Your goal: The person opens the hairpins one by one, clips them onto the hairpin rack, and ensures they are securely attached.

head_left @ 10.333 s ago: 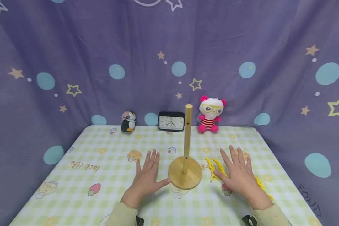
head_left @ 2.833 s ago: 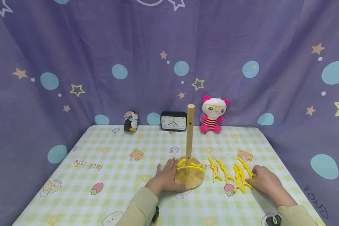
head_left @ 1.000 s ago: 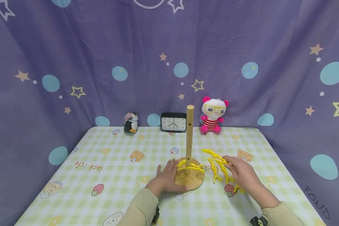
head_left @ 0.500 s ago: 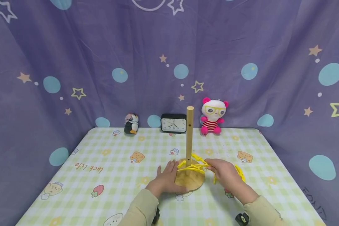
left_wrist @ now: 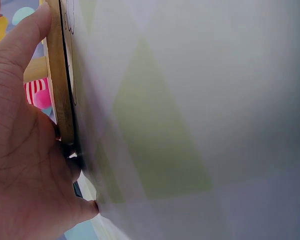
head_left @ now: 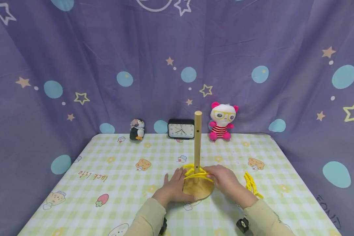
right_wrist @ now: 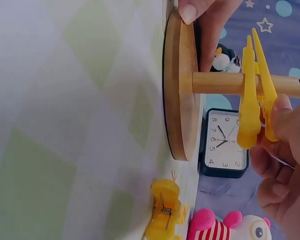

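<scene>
A round wooden stand (head_left: 198, 191) with an upright wooden post (head_left: 197, 141) stands at the table's middle. My left hand (head_left: 172, 190) holds the base's rim, thumb along the near edge and fingers at the left side. My right hand (head_left: 225, 180) pinches a yellow spring clip (right_wrist: 271, 112) by its handle end; its jaws straddle the lower post. Just below it, another yellow clip (right_wrist: 248, 95) sits across the post. More yellow clips (head_left: 252, 185) lie to the right of my right hand. One loose clip with a metal spring (right_wrist: 165, 210) shows near the base in the right wrist view.
Along the table's back edge stand a penguin toy (head_left: 137, 129), a black alarm clock (head_left: 181, 128) and a pink-and-white plush toy (head_left: 221, 121). A checked cloth (head_left: 118, 183) covers the table. Purple curtains (head_left: 153, 49) hang behind and at both sides.
Both hands were spread flat earlier; my left has since taken the base, and one clip is on the post. My right hand picked another clip from the right and brought it left to the post.
</scene>
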### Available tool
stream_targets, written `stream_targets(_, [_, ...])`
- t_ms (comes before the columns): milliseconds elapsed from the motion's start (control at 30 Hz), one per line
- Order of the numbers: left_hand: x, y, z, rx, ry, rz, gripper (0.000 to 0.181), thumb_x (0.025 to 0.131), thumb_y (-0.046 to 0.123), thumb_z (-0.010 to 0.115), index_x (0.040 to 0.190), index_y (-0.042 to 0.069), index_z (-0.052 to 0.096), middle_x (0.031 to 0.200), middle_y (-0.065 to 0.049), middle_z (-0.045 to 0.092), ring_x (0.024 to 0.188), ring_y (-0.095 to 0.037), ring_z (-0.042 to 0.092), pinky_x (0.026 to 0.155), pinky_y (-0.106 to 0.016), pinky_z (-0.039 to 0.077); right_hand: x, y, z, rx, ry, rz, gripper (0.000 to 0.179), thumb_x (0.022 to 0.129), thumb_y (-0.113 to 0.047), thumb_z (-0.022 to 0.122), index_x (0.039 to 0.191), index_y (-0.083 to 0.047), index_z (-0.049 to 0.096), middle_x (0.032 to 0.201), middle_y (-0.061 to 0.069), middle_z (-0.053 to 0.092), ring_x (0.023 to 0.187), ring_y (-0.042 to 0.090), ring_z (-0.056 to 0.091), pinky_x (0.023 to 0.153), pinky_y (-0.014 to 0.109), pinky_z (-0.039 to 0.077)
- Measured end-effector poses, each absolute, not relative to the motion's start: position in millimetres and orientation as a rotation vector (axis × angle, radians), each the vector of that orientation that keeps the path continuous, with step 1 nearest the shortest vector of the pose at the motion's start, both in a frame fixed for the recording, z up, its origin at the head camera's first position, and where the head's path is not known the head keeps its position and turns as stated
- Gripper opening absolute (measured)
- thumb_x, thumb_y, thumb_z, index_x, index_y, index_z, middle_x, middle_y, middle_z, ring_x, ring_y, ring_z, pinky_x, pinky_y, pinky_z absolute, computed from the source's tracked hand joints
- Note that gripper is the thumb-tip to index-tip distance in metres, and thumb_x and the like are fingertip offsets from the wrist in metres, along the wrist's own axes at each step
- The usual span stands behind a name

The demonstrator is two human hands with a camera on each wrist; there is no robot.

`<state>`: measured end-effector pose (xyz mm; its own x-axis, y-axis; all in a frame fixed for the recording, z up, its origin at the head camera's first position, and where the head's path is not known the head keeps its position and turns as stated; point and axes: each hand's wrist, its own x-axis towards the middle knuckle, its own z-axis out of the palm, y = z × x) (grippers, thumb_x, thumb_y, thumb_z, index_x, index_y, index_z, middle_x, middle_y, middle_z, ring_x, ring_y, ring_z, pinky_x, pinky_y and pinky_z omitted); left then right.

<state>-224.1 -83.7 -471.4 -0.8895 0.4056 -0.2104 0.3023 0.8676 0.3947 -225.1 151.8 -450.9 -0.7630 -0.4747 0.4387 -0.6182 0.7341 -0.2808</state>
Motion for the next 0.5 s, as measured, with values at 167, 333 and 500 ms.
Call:
stream_targets(167, [-224, -84, -471, 0.532, 2.754, 0.51, 0.117, 0.073, 0.072, 0.065, 0.156, 0.005, 0.016, 0.163, -0.012, 0.01, 0.149, -0.029, 0.007, 0.113, -0.063, 0.004, -224, 156, -451, 0.888, -2.644, 0.659, 0.028, 0.09, -0.009, 0.068, 0.118, -0.008, 0.068, 0.115, 0.006, 0.069, 0.106, 0.026, 0.064, 0.09, 0.045, 0.051])
stream_targets(333, [-224, -84, -470, 0.529, 2.755, 0.506, 0.118, 0.073, 0.072, 0.066, 0.156, 0.006, 0.014, 0.163, -0.013, 0.01, 0.149, -0.029, 0.007, 0.113, -0.063, 0.004, -224, 159, -451, 0.9, -2.677, 0.701, 0.038, 0.094, -0.014, 0.065, 0.131, -0.008, 0.06, 0.128, 0.008, 0.063, 0.11, 0.025, 0.062, 0.092, 0.044, 0.05])
stream_targets(500, [-224, -83, -469, 0.522, 2.749, 0.516, 0.118, 0.074, 0.072, 0.066, 0.156, 0.006, 0.015, 0.162, -0.013, 0.01, 0.149, -0.03, 0.007, 0.112, -0.063, 0.003, -219, 166, -445, 0.782, -2.751, 0.764, 0.052, 0.092, -0.029, 0.068, 0.139, -0.012, 0.053, 0.134, 0.005, 0.058, 0.079, 0.006, 0.058, 0.072, 0.031, 0.051])
